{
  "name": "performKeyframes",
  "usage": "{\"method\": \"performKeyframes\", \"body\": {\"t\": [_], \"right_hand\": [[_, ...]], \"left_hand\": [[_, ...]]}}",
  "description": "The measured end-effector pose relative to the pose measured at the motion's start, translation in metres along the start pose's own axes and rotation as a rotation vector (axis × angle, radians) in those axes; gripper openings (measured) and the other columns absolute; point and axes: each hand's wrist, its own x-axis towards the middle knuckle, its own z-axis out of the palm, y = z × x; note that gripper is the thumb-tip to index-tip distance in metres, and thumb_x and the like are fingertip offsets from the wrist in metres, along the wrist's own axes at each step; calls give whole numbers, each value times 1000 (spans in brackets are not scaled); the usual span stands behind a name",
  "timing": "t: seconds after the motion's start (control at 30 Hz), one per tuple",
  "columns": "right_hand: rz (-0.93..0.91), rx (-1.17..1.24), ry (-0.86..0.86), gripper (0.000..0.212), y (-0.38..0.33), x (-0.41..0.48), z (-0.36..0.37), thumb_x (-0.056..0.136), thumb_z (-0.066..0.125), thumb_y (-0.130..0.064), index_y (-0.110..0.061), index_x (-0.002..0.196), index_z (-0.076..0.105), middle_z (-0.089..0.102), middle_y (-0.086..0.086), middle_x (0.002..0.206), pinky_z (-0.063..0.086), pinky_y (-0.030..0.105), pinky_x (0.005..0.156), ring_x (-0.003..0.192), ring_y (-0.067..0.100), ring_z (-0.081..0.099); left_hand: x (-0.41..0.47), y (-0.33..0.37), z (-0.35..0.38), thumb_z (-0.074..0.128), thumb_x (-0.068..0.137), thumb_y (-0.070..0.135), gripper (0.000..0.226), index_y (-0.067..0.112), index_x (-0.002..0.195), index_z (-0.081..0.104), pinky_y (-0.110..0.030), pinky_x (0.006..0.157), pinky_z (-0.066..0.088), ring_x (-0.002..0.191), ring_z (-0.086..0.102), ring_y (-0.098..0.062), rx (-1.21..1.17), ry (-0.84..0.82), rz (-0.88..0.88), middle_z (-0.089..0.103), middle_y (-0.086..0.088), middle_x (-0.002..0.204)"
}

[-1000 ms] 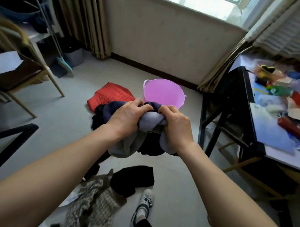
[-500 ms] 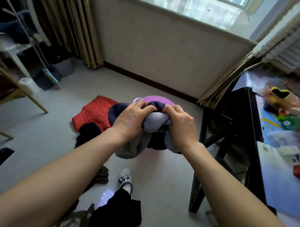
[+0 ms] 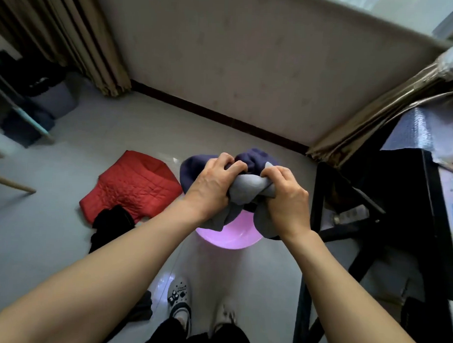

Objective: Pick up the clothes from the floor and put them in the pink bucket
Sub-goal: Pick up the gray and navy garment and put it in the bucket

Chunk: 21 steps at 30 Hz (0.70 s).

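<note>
Both hands clutch one bundled navy and grey garment (image 3: 246, 188) directly above the pink bucket (image 3: 231, 237), which stands on the floor and is mostly hidden by the bundle. My left hand (image 3: 212, 186) grips the bundle's left side, and my right hand (image 3: 283, 201) grips its right side. A red quilted garment (image 3: 132, 186) lies flat on the floor to the left of the bucket. A black garment (image 3: 110, 225) lies crumpled at the red one's near edge. Another dark piece (image 3: 141, 308) shows under my left forearm.
A black table frame (image 3: 347, 214) stands close on the right, its top cluttered. Curtains (image 3: 78, 40) hang at the back left and by the right wall. My two feet in slippers (image 3: 179, 303) stand just before the bucket. A wooden chair leg (image 3: 11, 185) pokes in at left.
I have stepped forward, so the bucket now sits right below the bundle near my feet. The checked garment and black piece behind me have left the view. Both hands keep their grip.
</note>
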Motion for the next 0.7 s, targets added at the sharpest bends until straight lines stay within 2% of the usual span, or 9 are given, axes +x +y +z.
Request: {"method": "performKeyframes", "body": {"t": [0.13,0.3,0.4,0.43,0.5,0.53,0.57,0.63,0.7], "right_hand": [[72,45,3,29,43,36,50,71,71,-9,-20,97,63,64,2,104,49,32,66,85,28,63],[187,151,12,32,93,57,136,72,65,-2,-24,96,63,64,-5,104,36,22,65,88,16,59],[247,216,-58,38,121,57,197,72,62,0,-23,102,62,62,-5,110,32,15,70,95,13,56],[253,221,-121,45,130,56,215,72,61,2,-24,109,61,59,-4,119,32,14,75,102,15,55],[271,175,-355,65,150,49,257,75,58,3,-29,131,50,40,-1,145,33,22,94,122,22,45],[290,138,-472,74,156,45,269,77,56,3,-32,140,40,27,0,154,32,30,103,131,26,36],[300,110,-553,79,161,40,281,79,54,3,-36,144,32,17,1,158,30,38,108,138,30,27],[297,107,-602,85,163,28,301,80,50,5,-39,148,23,8,3,161,25,49,113,144,34,12],[269,125,-598,90,159,16,308,77,48,9,-38,148,21,7,4,161,22,53,113,145,36,5]], "left_hand": [[40,-32,55,64,69,3,50,22,115,57,-35,85,43,95,48,-26,-89,41,-98,49,-5,114],[62,-85,138,63,63,-2,57,25,112,53,-34,88,45,98,52,-25,-178,119,-240,48,-2,111],[62,-124,192,62,65,0,60,22,120,51,-36,96,43,109,51,-28,-215,105,-366,43,-5,121],[60,-136,207,62,66,0,67,24,126,45,-40,102,39,121,44,-32,-213,30,-424,36,-6,131],[56,-161,236,63,72,3,91,34,144,19,-58,110,23,144,5,-39,-138,-275,-565,2,-4,155],[55,-168,243,65,75,6,101,39,147,2,-66,108,16,144,-13,-38,-71,-423,-600,-16,0,157],[53,-175,250,67,77,10,107,41,147,-8,-71,106,12,142,-23,-36,-17,-507,-609,-26,2,156],[48,-182,259,70,79,20,109,40,147,-13,-72,106,8,141,-27,-35,37,-540,-580,-29,1,155],[41,-185,258,71,80,25,107,39,148,-10,-71,107,6,141,-27,-35,61,-537,-550,-26,-1,157]]}}
